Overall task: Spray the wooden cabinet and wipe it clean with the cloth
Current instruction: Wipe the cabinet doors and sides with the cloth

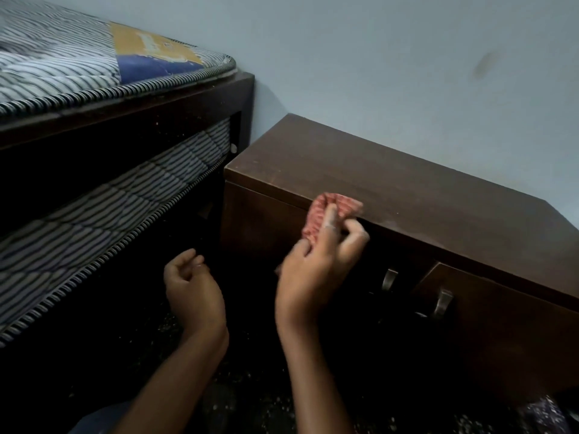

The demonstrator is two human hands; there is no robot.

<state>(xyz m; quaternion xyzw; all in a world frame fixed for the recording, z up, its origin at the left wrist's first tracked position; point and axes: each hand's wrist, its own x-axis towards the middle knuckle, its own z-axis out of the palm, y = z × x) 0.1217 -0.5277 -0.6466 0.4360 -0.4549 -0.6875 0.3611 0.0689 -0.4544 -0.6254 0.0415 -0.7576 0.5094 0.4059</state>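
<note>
On the far left, a striped mattress (78, 67) with a yellow and blue label lies on a dark wooden bed frame (156, 101). A second striped mattress (125, 195) lies lower in the frame, sloping down toward the near left.

Right of the bed, near the middle, the person's left hand (191, 283) hangs in the air in front of the dark gap between the bed and the cabinet. Its fingers are loosely curled and it holds nothing.

Just right of it, the right hand (313, 270) reaches up to the front top edge of the cabinet. Its thumb and fingers pinch a bunched red and white patterned cloth (326, 214). The cloth lies against that edge, near the cabinet's left end, with part of it on the top surface. The hand and cloth are slightly blurred.

The cabinet (407, 189) is low, dark brown wood, and stands just beside the bed, its back against a pale blue wall (407, 57). Its top looks dull and faintly streaked toward the right. On its shadowed front, right of the hand, are two metal handles (389, 278) (443, 302), one on each door.

The floor (250, 402) at the near edge is dark and speckled. At the near right corner lies something patterned (542, 411), too dim to make out.
</note>
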